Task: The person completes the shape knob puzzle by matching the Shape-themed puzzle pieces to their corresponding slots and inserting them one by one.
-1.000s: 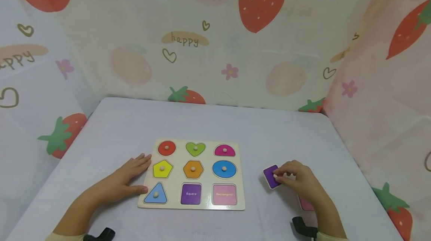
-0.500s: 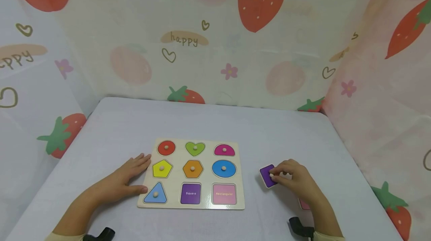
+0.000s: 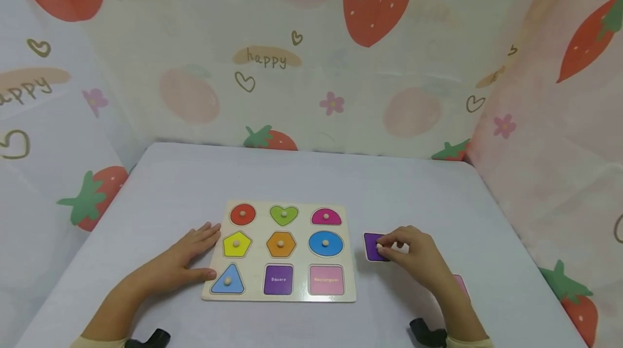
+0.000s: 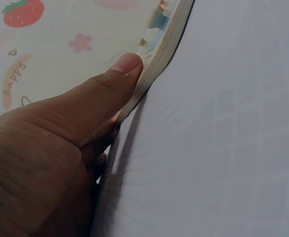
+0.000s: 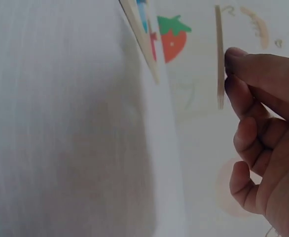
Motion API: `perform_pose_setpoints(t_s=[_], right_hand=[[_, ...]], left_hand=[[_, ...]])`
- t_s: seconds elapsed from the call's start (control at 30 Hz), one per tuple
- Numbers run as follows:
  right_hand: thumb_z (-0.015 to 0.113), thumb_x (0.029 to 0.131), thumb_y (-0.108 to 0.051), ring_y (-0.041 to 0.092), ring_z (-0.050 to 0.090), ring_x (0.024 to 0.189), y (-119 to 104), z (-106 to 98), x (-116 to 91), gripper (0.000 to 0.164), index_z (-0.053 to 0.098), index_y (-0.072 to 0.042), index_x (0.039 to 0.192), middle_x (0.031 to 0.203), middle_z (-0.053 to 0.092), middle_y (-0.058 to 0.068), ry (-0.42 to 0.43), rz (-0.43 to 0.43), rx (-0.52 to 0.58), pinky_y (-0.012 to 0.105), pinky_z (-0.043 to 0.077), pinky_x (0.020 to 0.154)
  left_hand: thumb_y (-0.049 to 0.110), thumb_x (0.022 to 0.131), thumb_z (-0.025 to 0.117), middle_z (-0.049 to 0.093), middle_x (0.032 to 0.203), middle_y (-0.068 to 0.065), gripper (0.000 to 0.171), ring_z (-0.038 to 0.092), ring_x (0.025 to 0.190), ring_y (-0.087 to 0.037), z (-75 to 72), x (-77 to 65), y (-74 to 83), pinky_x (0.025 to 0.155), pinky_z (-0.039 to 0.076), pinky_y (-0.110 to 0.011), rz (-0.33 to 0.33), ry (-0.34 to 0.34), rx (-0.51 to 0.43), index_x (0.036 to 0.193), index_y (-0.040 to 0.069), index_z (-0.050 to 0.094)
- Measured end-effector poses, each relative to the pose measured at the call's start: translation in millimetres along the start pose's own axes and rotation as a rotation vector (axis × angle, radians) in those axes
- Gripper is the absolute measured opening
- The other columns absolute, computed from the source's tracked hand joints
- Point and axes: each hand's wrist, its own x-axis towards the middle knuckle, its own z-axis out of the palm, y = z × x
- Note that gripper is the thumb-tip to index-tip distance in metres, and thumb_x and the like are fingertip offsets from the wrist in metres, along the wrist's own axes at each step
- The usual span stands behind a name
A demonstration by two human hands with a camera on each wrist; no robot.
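In the head view a wooden shape puzzle board (image 3: pixel 302 256) lies on the white table. My left hand (image 3: pixel 187 259) rests at its left edge with fingers extended, the thumb on the rim by the blue triangle piece (image 3: pixel 236 282). Right of the board, my right hand (image 3: pixel 413 253) pinches the small knob of a purple square puzzle piece (image 3: pixel 371 248) between thumb and finger. The right wrist view shows that piece (image 5: pixel 220 59) edge-on, held above the table. Two recesses have no knobbed piece: the purple one marked Square (image 3: pixel 278 286) and the pink one marked Rectangular (image 3: pixel 326 287).
A pink puzzle piece (image 3: pixel 460 285) lies on the table, mostly hidden behind the right forearm. Red, green, magenta, yellow, orange and blue knobbed pieces fill the other recesses. Strawberry-printed cloth (image 3: pixel 311 83) walls the table at the back and sides.
My right hand has moved left toward the board with the purple square, which has turned to line up more squarely with the board's edges. My left hand stays at the board's edge.
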Motion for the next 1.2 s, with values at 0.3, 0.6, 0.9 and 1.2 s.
perform_pose_setpoints(t_s=[0.3,0.6,0.9,1.2], right_hand=[[0.083,0.088,-0.023,0.016,0.058,0.092,-33,15,12,0.010,0.080,-0.029,0.095,0.087,0.067,-0.017,-0.042,-0.065,-0.003,0.033,0.052,0.076],[0.085,0.086,-0.021,0.018,0.061,0.089,-70,36,28,0.010,0.080,-0.027,0.092,0.082,0.066,-0.024,-0.077,-0.291,0.008,0.032,0.050,0.079],[0.084,0.088,-0.028,0.020,0.062,0.093,-104,61,40,0.007,0.081,-0.025,0.093,0.082,0.067,-0.025,-0.177,-0.311,0.017,0.035,0.048,0.089],[0.082,0.089,-0.027,0.003,0.060,0.088,-120,80,49,0.006,0.083,-0.024,0.093,0.086,0.069,-0.021,-0.255,-0.348,0.046,0.031,0.055,0.081]], left_hand=[[0.063,0.082,0.075,0.027,0.170,-0.003,0.098,0.014,0.158,-0.035,-1.6,-0.3,-1.3,0.127,0.013,-0.057,0.012,0.004,0.007,0.160,0.018,0.037],[0.063,0.081,0.076,0.027,0.169,-0.004,0.099,0.014,0.158,-0.036,-4.1,0.5,-1.6,0.123,0.015,-0.066,0.005,0.002,0.019,0.160,0.017,0.037],[0.064,0.082,0.075,0.027,0.170,-0.003,0.099,0.013,0.159,-0.035,-3.6,0.4,-1.0,0.124,0.014,-0.064,0.009,-0.005,0.010,0.161,0.018,0.036],[0.063,0.082,0.075,0.027,0.169,-0.005,0.098,0.014,0.158,-0.038,-1.1,-0.8,-0.6,0.123,0.015,-0.066,0.004,-0.005,0.013,0.160,0.018,0.037]])
